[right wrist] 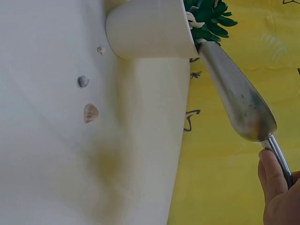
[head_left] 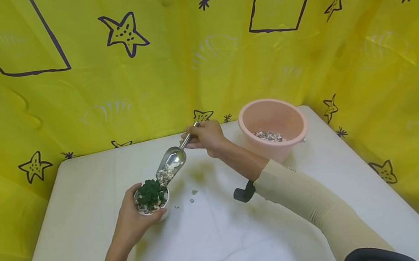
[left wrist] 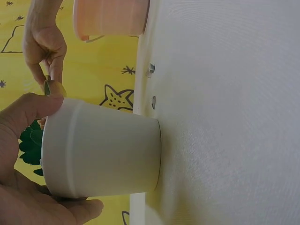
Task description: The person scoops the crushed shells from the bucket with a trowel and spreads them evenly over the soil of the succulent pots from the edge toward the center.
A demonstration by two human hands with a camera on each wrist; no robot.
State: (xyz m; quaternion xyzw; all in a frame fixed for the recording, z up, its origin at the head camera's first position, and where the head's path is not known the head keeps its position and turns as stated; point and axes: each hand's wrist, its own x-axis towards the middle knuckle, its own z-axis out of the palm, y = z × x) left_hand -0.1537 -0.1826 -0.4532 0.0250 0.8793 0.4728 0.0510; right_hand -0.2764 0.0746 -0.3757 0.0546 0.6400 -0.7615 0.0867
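Note:
My left hand (head_left: 134, 220) grips a white plant pot (left wrist: 103, 147) around its rim, thumb on one side and fingers on the other. The pot stands on the table and holds a green succulent (head_left: 150, 194) with small shells and stones around its base. Up and to the right, my right hand (head_left: 207, 136) holds a metal scoop (head_left: 174, 156) by its handle. Small shells (head_left: 165, 174) fill the scoop's front, which tilts down with its tip at the pot's rim. In the right wrist view the scoop (right wrist: 239, 96) shows from its underside, next to the succulent's leaves.
A pink bucket (head_left: 247, 120) with shells (head_left: 268, 136) in its bottom stands at the back right of the white table (head_left: 221, 248). Several loose shells (right wrist: 91, 113) lie beside the pot. A yellow patterned curtain (head_left: 169, 86) hangs behind and along the sides.

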